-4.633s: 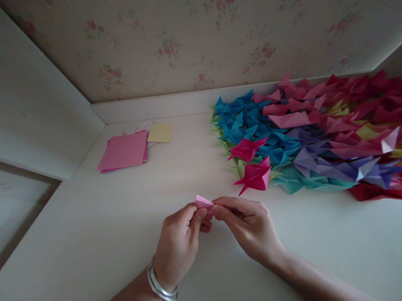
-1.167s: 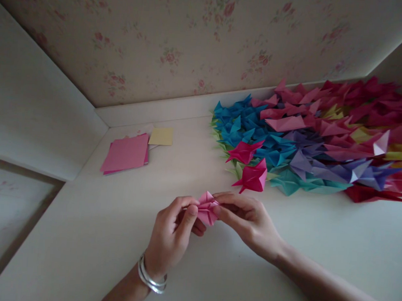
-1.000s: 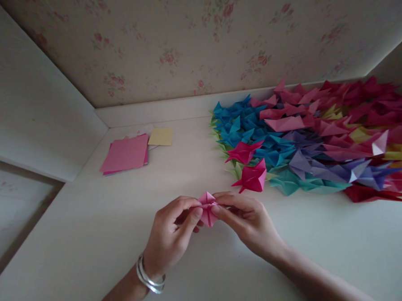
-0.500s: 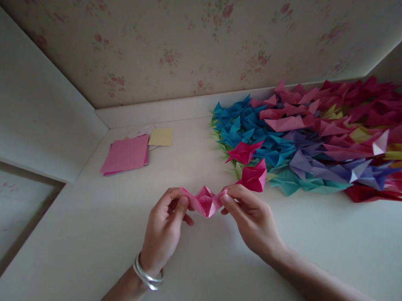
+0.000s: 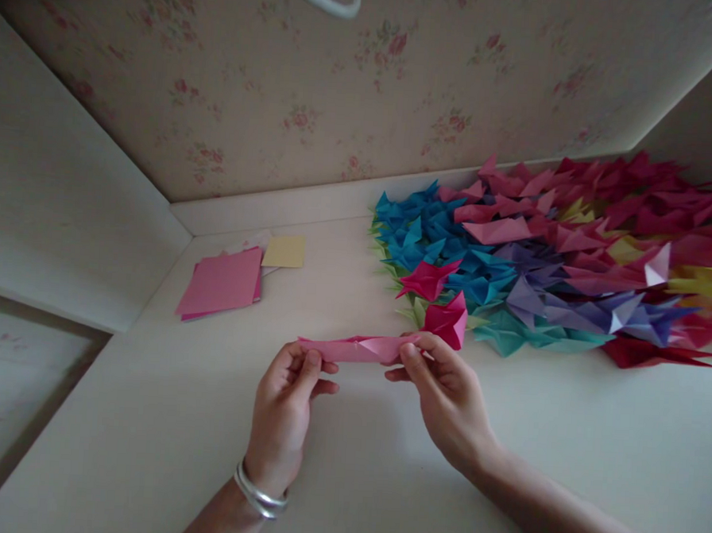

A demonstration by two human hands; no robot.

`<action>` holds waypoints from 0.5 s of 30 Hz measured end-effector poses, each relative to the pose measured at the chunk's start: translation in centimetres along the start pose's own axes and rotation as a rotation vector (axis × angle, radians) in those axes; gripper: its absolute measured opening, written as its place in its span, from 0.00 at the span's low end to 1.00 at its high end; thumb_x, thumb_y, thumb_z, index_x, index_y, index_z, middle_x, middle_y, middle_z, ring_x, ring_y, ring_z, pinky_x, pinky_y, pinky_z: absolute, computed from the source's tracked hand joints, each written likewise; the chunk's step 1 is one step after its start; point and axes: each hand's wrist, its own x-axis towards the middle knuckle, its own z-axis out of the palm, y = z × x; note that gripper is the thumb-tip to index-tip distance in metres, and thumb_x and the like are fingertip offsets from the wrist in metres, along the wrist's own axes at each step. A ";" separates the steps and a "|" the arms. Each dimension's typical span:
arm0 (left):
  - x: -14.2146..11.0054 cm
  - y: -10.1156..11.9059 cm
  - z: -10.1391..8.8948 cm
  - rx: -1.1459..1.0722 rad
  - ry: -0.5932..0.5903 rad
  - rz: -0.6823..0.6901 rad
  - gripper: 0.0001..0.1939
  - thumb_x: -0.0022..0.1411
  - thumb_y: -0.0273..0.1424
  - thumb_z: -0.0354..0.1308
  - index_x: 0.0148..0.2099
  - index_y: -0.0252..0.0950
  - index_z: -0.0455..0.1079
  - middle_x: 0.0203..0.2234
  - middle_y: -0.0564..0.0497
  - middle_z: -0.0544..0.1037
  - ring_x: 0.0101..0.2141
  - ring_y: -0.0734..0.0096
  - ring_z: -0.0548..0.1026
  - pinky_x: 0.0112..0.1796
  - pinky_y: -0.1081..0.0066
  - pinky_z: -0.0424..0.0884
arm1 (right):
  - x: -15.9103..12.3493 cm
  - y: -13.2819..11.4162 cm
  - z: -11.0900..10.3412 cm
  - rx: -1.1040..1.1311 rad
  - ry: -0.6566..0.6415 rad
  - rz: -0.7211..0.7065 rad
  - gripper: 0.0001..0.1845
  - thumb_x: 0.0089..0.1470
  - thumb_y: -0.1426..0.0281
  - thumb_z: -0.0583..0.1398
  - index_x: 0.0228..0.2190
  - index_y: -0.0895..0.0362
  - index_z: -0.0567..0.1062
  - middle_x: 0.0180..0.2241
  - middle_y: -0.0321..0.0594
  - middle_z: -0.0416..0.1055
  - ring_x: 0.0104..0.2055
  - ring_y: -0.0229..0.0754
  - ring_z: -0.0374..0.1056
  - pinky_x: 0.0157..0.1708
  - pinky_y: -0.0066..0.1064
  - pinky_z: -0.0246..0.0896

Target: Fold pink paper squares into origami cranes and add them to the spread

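A pink folded paper (image 5: 355,348) is stretched level between my two hands, above the white tabletop. My left hand (image 5: 286,398), with silver bangles at the wrist, pinches its left end between thumb and fingers. At the other end, the thumb and index finger of my right hand (image 5: 445,390) grip the paper. Its middle looks long and nearly flat, with a small crease on the top edge. Just behind my right hand lie two deep-pink folded paper pieces, one nearer (image 5: 447,319) and one farther (image 5: 428,280).
Many folded paper pieces (image 5: 549,229) in blue, pink, purple, teal, yellow and red cover the back right of the white table (image 5: 345,473). Pink paper squares (image 5: 221,283) and a yellow square (image 5: 285,252) lie at the back left. A flowered wall (image 5: 251,94) stands behind.
The pink paper's raised, pointed middle has been pulled out into a long, flat strip. My hands have moved slightly apart. A white curved object has come into view at the top.
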 end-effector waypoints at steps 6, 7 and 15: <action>0.0 -0.3 0.0 0.144 -0.093 -0.004 0.11 0.62 0.38 0.62 0.36 0.35 0.72 0.26 0.54 0.76 0.26 0.74 0.73 0.26 0.79 0.72 | 0.3 -0.2 -0.3 -0.015 -0.051 0.026 0.11 0.61 0.61 0.61 0.31 0.56 0.74 0.28 0.35 0.69 0.30 0.38 0.69 0.29 0.29 0.72; 0.0 -0.3 -0.1 0.174 -0.111 0.009 0.11 0.63 0.39 0.61 0.36 0.36 0.73 0.27 0.53 0.76 0.26 0.74 0.73 0.26 0.78 0.73 | 0.2 -0.3 -0.4 -0.037 -0.076 0.013 0.11 0.61 0.61 0.60 0.32 0.56 0.74 0.27 0.35 0.70 0.30 0.38 0.69 0.29 0.29 0.70; 1.0 -0.8 -1.5 0.234 -0.157 0.018 0.16 0.59 0.45 0.63 0.38 0.36 0.74 0.25 0.51 0.77 0.26 0.68 0.73 0.26 0.74 0.73 | -0.1 -0.5 -0.3 -0.082 -0.119 0.052 0.15 0.59 0.60 0.62 0.29 0.58 0.74 0.26 0.37 0.70 0.29 0.37 0.68 0.29 0.27 0.63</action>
